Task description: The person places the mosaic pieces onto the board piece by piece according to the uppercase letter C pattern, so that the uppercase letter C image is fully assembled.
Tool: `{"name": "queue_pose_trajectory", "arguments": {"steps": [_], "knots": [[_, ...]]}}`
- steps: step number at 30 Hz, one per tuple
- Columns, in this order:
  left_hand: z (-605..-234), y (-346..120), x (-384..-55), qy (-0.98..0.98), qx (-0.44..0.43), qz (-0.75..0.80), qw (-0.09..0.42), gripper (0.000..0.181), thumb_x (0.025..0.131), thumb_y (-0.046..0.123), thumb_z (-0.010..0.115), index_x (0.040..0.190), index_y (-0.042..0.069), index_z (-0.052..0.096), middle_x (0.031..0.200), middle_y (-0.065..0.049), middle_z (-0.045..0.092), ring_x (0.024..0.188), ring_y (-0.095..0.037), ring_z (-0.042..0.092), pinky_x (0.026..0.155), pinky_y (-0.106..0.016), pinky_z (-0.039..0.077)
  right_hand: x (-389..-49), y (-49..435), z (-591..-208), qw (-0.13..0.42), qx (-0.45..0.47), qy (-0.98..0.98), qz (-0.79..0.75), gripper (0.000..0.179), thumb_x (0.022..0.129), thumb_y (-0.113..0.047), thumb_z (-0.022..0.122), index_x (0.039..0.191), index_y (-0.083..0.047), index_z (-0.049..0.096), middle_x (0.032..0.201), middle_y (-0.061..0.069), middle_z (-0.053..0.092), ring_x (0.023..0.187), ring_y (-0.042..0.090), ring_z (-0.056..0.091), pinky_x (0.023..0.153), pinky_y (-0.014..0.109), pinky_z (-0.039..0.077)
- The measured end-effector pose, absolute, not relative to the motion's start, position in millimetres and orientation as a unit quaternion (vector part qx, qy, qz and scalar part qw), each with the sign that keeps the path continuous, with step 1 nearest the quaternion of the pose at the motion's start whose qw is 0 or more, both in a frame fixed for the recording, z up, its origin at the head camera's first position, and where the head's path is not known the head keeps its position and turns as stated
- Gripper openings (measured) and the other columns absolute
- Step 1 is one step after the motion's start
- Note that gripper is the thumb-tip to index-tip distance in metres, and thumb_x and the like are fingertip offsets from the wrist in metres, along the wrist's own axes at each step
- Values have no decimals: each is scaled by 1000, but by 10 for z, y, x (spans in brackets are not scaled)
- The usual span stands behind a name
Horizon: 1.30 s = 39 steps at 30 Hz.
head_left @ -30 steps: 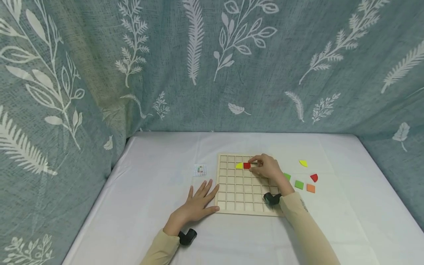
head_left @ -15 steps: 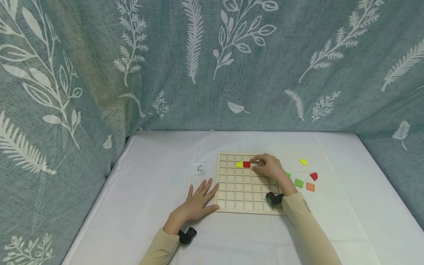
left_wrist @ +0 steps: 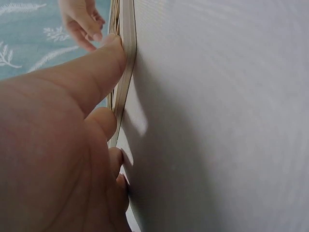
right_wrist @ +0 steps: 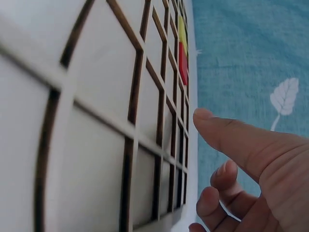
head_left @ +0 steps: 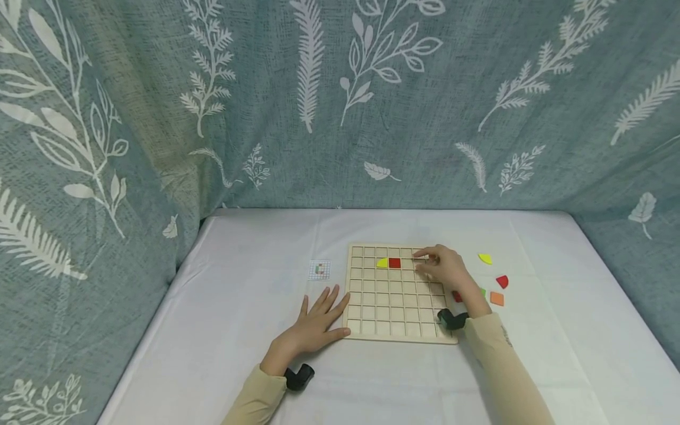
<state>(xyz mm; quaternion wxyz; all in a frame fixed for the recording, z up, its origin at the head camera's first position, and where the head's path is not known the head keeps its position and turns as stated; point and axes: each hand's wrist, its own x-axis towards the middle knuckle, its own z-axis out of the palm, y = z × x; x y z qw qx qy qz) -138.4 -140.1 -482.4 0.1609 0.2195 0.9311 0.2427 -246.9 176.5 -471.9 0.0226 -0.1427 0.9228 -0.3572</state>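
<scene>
A wooden grid board (head_left: 382, 299) lies on the white table. In one of its upper rows sit a yellow quarter-circle tile (head_left: 383, 263) and, just right of it, a red square tile (head_left: 395, 263). My left hand (head_left: 313, 330) lies spread with its thumb and a fingertip at the board's left edge; the left wrist view shows the thumb touching the board's rim (left_wrist: 126, 58). Over the board's upper right part hovers my right hand (head_left: 446, 268), fingers loosely bent and apart. Nothing shows between thumb and fingers of this hand (right_wrist: 260, 164) in the right wrist view.
Left of the board lies a small printed grid card (head_left: 320, 270). Loose tiles lie to the right: a yellow quarter-circle (head_left: 484, 258), a red quarter-circle (head_left: 502, 281), an orange square (head_left: 496, 298). A green tile (head_left: 483, 292) and a red tile (head_left: 457, 296) are partly behind the right arm.
My right hand has drawn away from the red square tile toward the right. The tile stays in its cell beside the yellow one. My left hand has kept its place.
</scene>
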Motion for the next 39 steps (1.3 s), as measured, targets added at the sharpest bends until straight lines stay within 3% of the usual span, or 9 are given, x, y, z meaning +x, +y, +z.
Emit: {"name": "queue_pose_trajectory", "arguments": {"steps": [22, 33, 35, 39], "knots": [[-4804, -1394, -1401, 932, 216, 242, 163, 69, 93, 45, 49, 149, 16, 20, 156, -11, 6, 143, -31, -1, 108, -62, -9, -2407, 2344, -4710, 25, -64, 945, -319, 30, 86, -19, 67, 112, -7, 67, 83, 9, 51, 66, 19, 41, 53, 28, 34], [-4794, -1389, -1391, 931, 217, 241, 166, 69, 94, 45, 48, 149, 17, 19, 156, -11, 5, 143, -31, -2, 108, -61, -9, -2395, 2671, -4703, 36, -15, 954, -298, 33, 88, -23, 65, 116, -7, 64, 97, 16, 56, 81, 25, 47, 62, 27, 36], [-4799, -1389, -1391, 931, 219, 241, 166, 69, 94, 45, 48, 149, 16, 18, 156, -11, 5, 143, -31, -2, 108, -61, -9, -2398, 2723, -4700, 37, -9, 954, -297, 34, 87, -22, 65, 117, -6, 63, 97, 16, 56, 79, 24, 47, 61, 27, 36], [-4795, -1387, -1385, 931, 219, 240, 165, 69, 94, 44, 48, 149, 16, 19, 156, -11, 5, 143, -31, -1, 108, -62, -9, -2409, 2824, -4692, 37, -4, 952, -305, 37, 86, -20, 66, 118, -2, 61, 89, 15, 51, 58, 18, 46, 50, 28, 39]]}}
